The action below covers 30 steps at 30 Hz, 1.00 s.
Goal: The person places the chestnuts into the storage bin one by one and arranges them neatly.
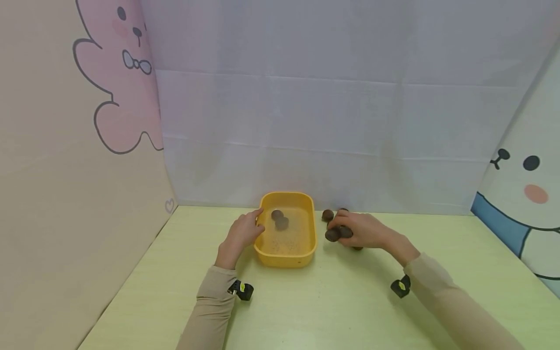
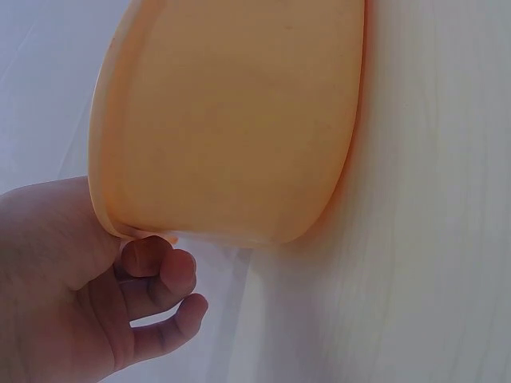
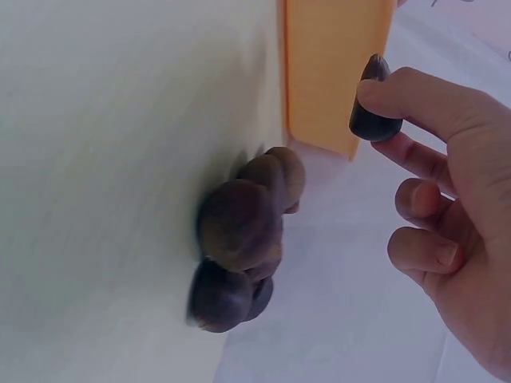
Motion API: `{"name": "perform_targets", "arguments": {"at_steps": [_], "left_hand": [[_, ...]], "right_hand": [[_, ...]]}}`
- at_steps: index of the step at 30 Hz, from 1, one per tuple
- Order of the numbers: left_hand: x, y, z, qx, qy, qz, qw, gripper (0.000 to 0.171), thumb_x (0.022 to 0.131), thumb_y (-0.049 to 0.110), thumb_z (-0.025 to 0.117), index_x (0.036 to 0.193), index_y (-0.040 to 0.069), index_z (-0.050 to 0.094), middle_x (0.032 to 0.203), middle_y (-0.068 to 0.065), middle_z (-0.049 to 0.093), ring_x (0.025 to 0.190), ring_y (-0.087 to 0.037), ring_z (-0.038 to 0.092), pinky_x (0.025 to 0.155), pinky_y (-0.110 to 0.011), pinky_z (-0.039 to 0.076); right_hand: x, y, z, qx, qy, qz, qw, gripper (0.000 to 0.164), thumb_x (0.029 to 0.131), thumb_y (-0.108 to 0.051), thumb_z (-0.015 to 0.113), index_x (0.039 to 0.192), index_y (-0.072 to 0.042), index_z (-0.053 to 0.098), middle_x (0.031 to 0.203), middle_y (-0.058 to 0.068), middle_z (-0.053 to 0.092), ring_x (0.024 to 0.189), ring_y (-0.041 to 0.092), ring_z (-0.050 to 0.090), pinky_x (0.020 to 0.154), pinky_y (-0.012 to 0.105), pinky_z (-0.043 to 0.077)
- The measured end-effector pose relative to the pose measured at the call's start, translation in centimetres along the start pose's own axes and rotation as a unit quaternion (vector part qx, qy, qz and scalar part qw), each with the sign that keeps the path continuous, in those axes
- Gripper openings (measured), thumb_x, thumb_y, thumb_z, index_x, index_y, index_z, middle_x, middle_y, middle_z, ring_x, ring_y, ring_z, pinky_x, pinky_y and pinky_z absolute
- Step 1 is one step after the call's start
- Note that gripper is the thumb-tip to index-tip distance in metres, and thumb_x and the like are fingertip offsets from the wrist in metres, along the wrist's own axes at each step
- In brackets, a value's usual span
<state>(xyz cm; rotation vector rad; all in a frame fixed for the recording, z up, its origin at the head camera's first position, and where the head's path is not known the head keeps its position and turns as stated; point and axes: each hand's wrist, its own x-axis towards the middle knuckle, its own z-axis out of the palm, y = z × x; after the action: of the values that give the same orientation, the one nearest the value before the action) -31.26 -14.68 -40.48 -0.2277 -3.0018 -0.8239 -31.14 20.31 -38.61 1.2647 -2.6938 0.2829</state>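
A yellow plastic basin (image 1: 285,261) stands on the table with two dark brown chestnuts (image 1: 282,223) in it. My left hand (image 1: 241,230) grips its left rim; in the left wrist view the curled fingers (image 2: 177,271) show beside the basin wall (image 2: 231,120). To the right of the basin, my right hand (image 1: 365,230) pinches a dark chestnut (image 3: 375,120) between thumb and forefinger, above the table. Several more chestnuts (image 3: 238,225) lie heaped on the table below that hand, which partly hides them in the head view.
The pale yellow-green table (image 1: 306,311) runs back to a white cloth wall (image 1: 332,112). Printed cartoon bears cover the left panel (image 1: 122,97) and the right panel (image 1: 531,214). A small black wrist device (image 1: 243,290) sits on each sleeve.
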Motion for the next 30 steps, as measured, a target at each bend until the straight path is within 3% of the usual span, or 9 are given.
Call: {"name": "perform_targets", "arguments": {"at_steps": [13,17,23,30], "left_hand": [[0.1,-0.1,0.1,0.003,0.0,0.004,1.0,0.059,0.092,0.014,0.055,0.15,0.01,0.045,0.057,0.002,0.039,0.046,-0.01,0.032,0.045,-0.023,0.028],[0.1,-0.2,0.2,-0.001,0.0,0.002,1.0,0.059,0.092,0.014,0.055,0.15,0.01,0.045,0.057,0.002,0.039,0.046,-0.01,0.033,0.045,-0.023,0.029],[0.2,-0.4,0.2,-0.005,-0.003,0.0,1.0,0.059,0.092,0.014,0.055,0.15,0.01,0.045,0.057,0.002,0.039,0.046,-0.011,0.033,0.045,-0.023,0.03],[0.5,-0.6,0.4,0.0,-0.002,0.001,1.0,0.059,0.092,0.015,0.055,0.15,0.01,0.045,0.057,0.003,0.039,0.045,-0.01,0.033,0.044,-0.023,0.03]], "right_hand": [[2.6,-1.8,-2.1,0.004,0.014,-0.033,0.999,0.034,0.085,-0.024,0.073,0.119,-0.024,0.069,0.107,-0.006,0.059,0.08,0.011,0.059,0.069,0.027,0.049],[3.8,-2.4,-2.4,0.001,0.006,-0.035,0.999,0.035,0.085,-0.024,0.074,0.12,-0.024,0.068,0.109,-0.006,0.059,0.085,0.009,0.06,0.071,0.027,0.049],[5.9,-3.3,-2.6,0.016,-0.011,-0.038,0.999,0.034,0.086,-0.024,0.074,0.119,-0.023,0.068,0.109,-0.005,0.057,0.077,0.007,0.058,0.068,0.025,0.048],[8.1,-4.3,-2.5,0.018,-0.035,-0.015,0.999,0.034,0.086,-0.026,0.074,0.12,-0.024,0.069,0.11,-0.005,0.057,0.085,0.01,0.058,0.073,0.029,0.05]]}}
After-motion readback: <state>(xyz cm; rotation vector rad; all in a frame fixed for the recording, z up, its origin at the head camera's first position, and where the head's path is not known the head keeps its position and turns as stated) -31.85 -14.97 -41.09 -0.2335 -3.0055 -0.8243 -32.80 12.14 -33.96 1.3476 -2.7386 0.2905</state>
